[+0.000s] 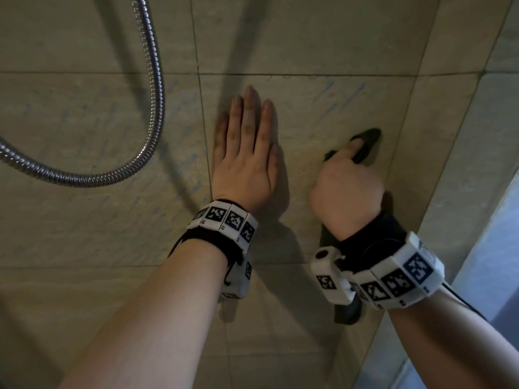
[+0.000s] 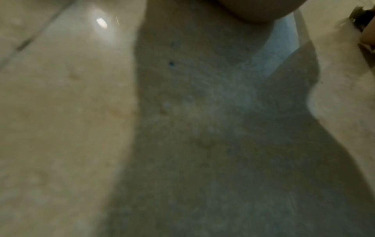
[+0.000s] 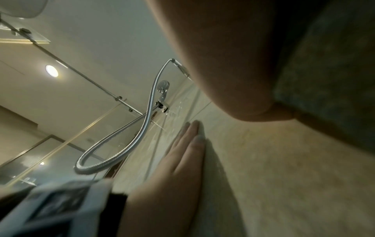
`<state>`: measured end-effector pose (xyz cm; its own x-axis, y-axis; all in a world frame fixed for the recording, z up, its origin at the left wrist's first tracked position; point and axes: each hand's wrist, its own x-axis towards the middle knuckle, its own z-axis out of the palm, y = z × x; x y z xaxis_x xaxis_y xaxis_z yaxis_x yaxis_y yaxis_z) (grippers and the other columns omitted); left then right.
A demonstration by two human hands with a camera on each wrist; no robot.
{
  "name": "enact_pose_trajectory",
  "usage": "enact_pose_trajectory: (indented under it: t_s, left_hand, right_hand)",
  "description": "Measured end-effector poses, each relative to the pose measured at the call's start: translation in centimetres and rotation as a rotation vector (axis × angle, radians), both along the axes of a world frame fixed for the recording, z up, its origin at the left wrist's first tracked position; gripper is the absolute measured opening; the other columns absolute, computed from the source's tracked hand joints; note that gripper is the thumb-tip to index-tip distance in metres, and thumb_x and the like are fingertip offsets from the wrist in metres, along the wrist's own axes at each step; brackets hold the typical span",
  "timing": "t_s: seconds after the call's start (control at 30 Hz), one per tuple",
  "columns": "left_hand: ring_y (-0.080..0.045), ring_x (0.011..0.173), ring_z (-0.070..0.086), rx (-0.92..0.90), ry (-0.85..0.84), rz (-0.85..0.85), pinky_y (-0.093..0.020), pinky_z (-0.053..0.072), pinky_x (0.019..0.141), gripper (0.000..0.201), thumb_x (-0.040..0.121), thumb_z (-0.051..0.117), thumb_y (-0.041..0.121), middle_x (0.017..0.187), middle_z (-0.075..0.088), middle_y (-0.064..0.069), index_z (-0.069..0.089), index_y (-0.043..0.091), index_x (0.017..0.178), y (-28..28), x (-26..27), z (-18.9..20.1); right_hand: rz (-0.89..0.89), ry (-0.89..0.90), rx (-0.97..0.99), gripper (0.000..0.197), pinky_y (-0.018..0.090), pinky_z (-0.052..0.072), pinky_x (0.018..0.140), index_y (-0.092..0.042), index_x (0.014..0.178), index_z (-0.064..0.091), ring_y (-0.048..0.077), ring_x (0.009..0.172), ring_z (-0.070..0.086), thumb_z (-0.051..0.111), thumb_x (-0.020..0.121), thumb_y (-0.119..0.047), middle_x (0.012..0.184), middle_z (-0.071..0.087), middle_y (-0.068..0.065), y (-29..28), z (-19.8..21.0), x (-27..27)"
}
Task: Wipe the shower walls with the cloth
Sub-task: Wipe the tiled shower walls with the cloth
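Note:
The beige tiled shower wall (image 1: 323, 108) fills the head view. My left hand (image 1: 247, 141) lies flat on it with straight fingers, palm against the tile. To its right my right hand (image 1: 348, 178) grips a dark cloth (image 1: 368, 138) and presses it to the wall; a dark end of the cloth (image 1: 346, 313) hangs below the wrist. In the right wrist view the cloth (image 3: 328, 67) bulks dark at the right, and my left hand (image 3: 188, 147) shows flat on the wall (image 3: 284, 168). The left wrist view shows blurred tile (image 2: 61, 112) and shadow.
A metal shower hose (image 1: 151, 88) loops down the wall at the left. The wall corner (image 1: 415, 130) runs just right of the cloth, with a side wall beyond. In the right wrist view the shower head holder (image 3: 163, 91) and a glass panel rail (image 3: 81, 75) show.

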<state>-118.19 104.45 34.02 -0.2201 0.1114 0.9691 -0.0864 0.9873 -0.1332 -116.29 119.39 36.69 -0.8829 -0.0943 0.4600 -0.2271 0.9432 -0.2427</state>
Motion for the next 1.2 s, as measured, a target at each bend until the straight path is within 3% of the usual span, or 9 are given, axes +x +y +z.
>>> enact_pose_trajectory:
  t_s: [0.17,0.3,0.43,0.57,0.9,1.1,1.2]
  left_hand:
    - [-0.032,0.141,0.014,0.001,-0.005,-0.022,-0.039,0.0,0.118,0.054,0.1,0.022,0.031,0.151,0.027,-0.024,0.025,0.003,0.146,-0.1,0.0,-0.1]
    - [-0.032,0.141,0.015,-0.003,0.002,-0.017,-0.039,0.001,0.118,0.054,0.1,0.025,0.03,0.151,0.027,-0.025,0.027,0.002,0.146,-0.2,0.0,0.0]
    - [-0.032,0.14,0.017,-0.008,0.015,-0.013,-0.04,0.004,0.118,0.053,0.1,0.028,0.029,0.15,0.03,-0.025,0.029,0.002,0.145,-0.2,-0.1,0.0]
    - [-0.033,0.141,0.018,0.001,0.001,-0.017,-0.038,0.001,0.118,0.054,0.099,0.031,0.028,0.151,0.028,-0.025,0.028,0.002,0.146,-0.2,0.0,0.0]
    - [-0.031,0.14,0.015,0.012,-0.007,0.001,-0.038,0.0,0.117,0.054,0.099,0.03,0.028,0.151,0.028,-0.023,0.028,0.002,0.146,0.1,0.1,0.0]
    - [-0.031,0.14,0.016,0.002,0.0,-0.013,-0.038,0.0,0.118,0.054,0.1,0.024,0.031,0.15,0.029,-0.024,0.03,0.002,0.146,0.0,0.1,0.0]
    - [-0.032,0.14,0.018,-0.015,0.013,-0.009,-0.04,0.004,0.118,0.054,0.1,0.027,0.03,0.149,0.031,-0.025,0.032,0.001,0.145,-0.2,0.0,0.0]
  right_hand:
    - [0.026,0.011,-0.016,0.085,0.032,0.039,0.065,0.013,0.144,-0.009,0.029,0.096,0.064,0.049,0.094,-0.024,0.111,0.064,0.017,-0.1,0.8,0.0]
    - [0.003,0.089,-0.051,0.08,0.034,0.038,0.06,0.01,0.146,-0.007,0.032,0.091,0.063,0.048,0.095,-0.019,0.108,0.063,0.018,1.3,3.3,-0.8]
    - [-0.035,0.117,-0.07,0.078,0.036,0.037,0.065,0.01,0.146,-0.006,0.038,0.099,0.06,0.046,0.095,-0.019,0.117,0.059,0.023,2.6,4.5,-1.3]
    - [-0.053,0.086,-0.066,0.081,0.037,0.04,0.069,0.011,0.146,-0.007,0.038,0.102,0.06,0.048,0.093,-0.019,0.119,0.059,0.023,2.6,2.4,-1.1]
    - [-0.039,-0.123,-0.041,0.082,0.029,0.038,0.063,0.017,0.141,-0.01,0.027,0.092,0.066,0.044,0.095,-0.024,0.107,0.066,0.017,0.2,-4.6,0.5]
    - [0.107,-0.015,0.095,0.081,0.03,0.037,0.063,0.008,0.146,-0.011,0.024,0.096,0.064,0.044,0.098,-0.026,0.113,0.064,0.011,-2.1,-3.7,1.2]
    - [0.142,0.103,0.166,0.071,0.031,0.033,0.058,-0.006,0.151,-0.006,0.024,0.083,0.061,0.04,0.1,-0.023,0.112,0.06,0.013,-2.1,-2.1,1.3]
